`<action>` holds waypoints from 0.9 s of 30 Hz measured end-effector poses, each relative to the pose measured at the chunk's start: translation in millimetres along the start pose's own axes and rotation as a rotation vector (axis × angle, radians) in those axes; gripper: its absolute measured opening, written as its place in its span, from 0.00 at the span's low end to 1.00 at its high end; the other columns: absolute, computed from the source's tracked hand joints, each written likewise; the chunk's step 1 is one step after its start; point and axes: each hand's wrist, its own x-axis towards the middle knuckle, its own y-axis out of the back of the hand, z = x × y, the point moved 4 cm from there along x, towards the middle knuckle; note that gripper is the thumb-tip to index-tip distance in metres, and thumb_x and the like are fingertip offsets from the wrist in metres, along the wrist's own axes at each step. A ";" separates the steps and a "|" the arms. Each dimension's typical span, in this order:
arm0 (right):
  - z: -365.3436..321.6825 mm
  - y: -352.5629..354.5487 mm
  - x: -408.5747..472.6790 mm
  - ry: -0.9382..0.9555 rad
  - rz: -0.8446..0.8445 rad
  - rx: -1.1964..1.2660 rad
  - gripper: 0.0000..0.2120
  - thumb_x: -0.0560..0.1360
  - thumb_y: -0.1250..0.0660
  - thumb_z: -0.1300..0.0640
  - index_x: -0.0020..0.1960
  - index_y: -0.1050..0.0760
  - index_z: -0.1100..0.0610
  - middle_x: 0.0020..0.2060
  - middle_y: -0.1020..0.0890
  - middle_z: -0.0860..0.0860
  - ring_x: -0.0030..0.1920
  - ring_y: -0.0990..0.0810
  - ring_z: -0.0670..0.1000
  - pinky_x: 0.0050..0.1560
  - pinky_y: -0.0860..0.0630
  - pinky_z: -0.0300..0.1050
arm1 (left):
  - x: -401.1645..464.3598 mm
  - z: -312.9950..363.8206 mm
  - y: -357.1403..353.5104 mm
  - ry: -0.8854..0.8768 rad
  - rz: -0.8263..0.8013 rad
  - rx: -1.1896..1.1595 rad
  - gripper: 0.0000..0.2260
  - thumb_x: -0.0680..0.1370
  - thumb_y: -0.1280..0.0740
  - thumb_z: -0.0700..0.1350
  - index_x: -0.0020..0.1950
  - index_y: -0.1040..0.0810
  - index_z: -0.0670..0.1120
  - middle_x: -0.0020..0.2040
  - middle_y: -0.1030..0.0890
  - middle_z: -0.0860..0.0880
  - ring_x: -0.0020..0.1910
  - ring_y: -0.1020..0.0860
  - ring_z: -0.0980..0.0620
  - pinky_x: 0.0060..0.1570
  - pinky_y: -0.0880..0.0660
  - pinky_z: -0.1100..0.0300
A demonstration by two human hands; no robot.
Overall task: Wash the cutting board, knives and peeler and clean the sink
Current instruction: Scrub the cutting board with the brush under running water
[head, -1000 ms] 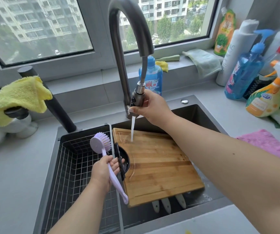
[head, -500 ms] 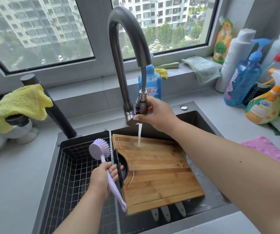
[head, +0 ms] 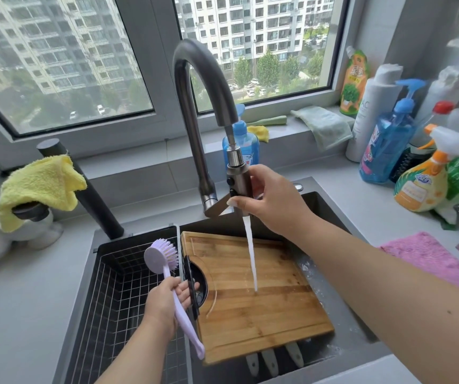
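The right hand grips the spray head, now pulled lower; water lands mid cutting board (earlier near its top edge). The left hand holds the brush.

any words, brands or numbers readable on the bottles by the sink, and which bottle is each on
"AC": white tall bottle, partly hidden by the blue pump bottle.
Blue pump bottle: red and white label, too blurred to read.
Blue bottle behind the faucet: red characters, unreadable.
Orange pouch on the sill: large characters, too blurred.
Orange spray bottle: small blue logo, unreadable.
No numbers readable.
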 end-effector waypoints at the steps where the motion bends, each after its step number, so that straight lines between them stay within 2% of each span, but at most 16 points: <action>1: -4.1 2.5 1.3 0.009 0.006 -0.001 0.21 0.70 0.26 0.47 0.60 0.28 0.52 0.48 0.20 0.45 0.46 0.22 0.44 0.50 0.22 0.41 | 0.5 0.3 -0.1 -0.002 0.001 -0.003 0.13 0.80 0.43 0.38 0.57 0.27 0.30 0.54 0.19 0.35 0.43 0.16 0.45 0.37 0.20 0.56; 3: -12.2 7.5 5.0 0.026 0.028 0.000 0.21 0.70 0.27 0.47 0.59 0.27 0.53 0.47 0.19 0.46 0.45 0.22 0.45 0.51 0.22 0.43 | 0.6 0.4 -0.3 -0.004 0.003 -0.006 0.11 0.80 0.43 0.38 0.55 0.27 0.32 0.53 0.19 0.35 0.42 0.16 0.46 0.36 0.20 0.56; 6: -21.5 13.1 12.6 0.054 0.060 0.010 0.20 0.70 0.27 0.47 0.59 0.26 0.53 0.45 0.18 0.47 0.45 0.20 0.46 0.51 0.22 0.47 | 1.9 0.0 0.4 -0.011 0.008 0.002 0.12 0.80 0.43 0.38 0.57 0.27 0.31 0.52 0.18 0.35 0.44 0.17 0.44 0.35 0.20 0.56; 8: -25.6 14.3 15.3 0.071 0.068 0.019 0.20 0.70 0.27 0.46 0.58 0.25 0.53 0.44 0.18 0.48 0.44 0.20 0.47 0.51 0.22 0.49 | 2.4 0.0 1.1 -0.014 0.004 0.011 0.11 0.80 0.43 0.38 0.56 0.27 0.31 0.51 0.18 0.35 0.41 0.16 0.45 0.36 0.19 0.56; 13: -36.6 25.3 22.5 0.108 0.159 0.043 0.18 0.71 0.27 0.47 0.57 0.23 0.53 0.39 0.19 0.46 0.40 0.19 0.46 0.49 0.21 0.49 | 5.2 -0.2 1.6 -0.027 0.011 0.021 0.09 0.80 0.43 0.38 0.52 0.27 0.34 0.50 0.18 0.36 0.37 0.15 0.47 0.37 0.20 0.55; 16: -44.4 31.0 32.5 0.129 0.186 0.053 0.19 0.71 0.28 0.45 0.57 0.23 0.53 0.37 0.17 0.49 0.38 0.18 0.48 0.47 0.20 0.52 | 6.7 -0.8 2.2 -0.024 0.014 0.031 0.06 0.80 0.43 0.38 0.50 0.28 0.37 0.51 0.18 0.36 0.38 0.15 0.47 0.37 0.21 0.56; 18: -43.5 28.8 33.9 0.136 0.167 0.053 0.19 0.72 0.29 0.45 0.58 0.23 0.54 0.38 0.17 0.49 0.39 0.18 0.49 0.47 0.21 0.51 | 6.0 -0.5 2.0 -0.025 0.028 0.045 0.07 0.80 0.43 0.38 0.51 0.27 0.36 0.50 0.18 0.37 0.39 0.15 0.46 0.36 0.21 0.57; 20: -34.1 29.0 29.8 0.123 0.143 0.122 0.19 0.75 0.35 0.42 0.60 0.24 0.53 0.41 0.18 0.47 0.44 0.19 0.48 0.49 0.21 0.50 | 4.7 1.6 0.3 -0.037 0.054 0.078 0.06 0.80 0.42 0.38 0.49 0.27 0.37 0.48 0.19 0.37 0.42 0.16 0.43 0.40 0.22 0.55; 23: 2.2 34.8 16.7 -0.033 0.118 0.222 0.22 0.78 0.45 0.38 0.63 0.28 0.51 0.45 0.21 0.43 0.50 0.20 0.45 0.50 0.22 0.48 | 6.5 6.4 -4.9 -0.050 0.112 0.156 0.10 0.80 0.40 0.40 0.40 0.30 0.41 0.40 0.25 0.38 0.41 0.18 0.39 0.41 0.25 0.51; 27: 95.0 28.9 -20.8 -0.459 0.092 0.146 0.17 0.80 0.46 0.42 0.50 0.26 0.52 0.40 0.19 0.51 0.46 0.20 0.54 0.53 0.22 0.59 | 9.4 9.0 -15.3 -0.054 0.161 0.206 0.10 0.82 0.40 0.43 0.42 0.31 0.40 0.33 0.29 0.42 0.36 0.21 0.41 0.38 0.25 0.51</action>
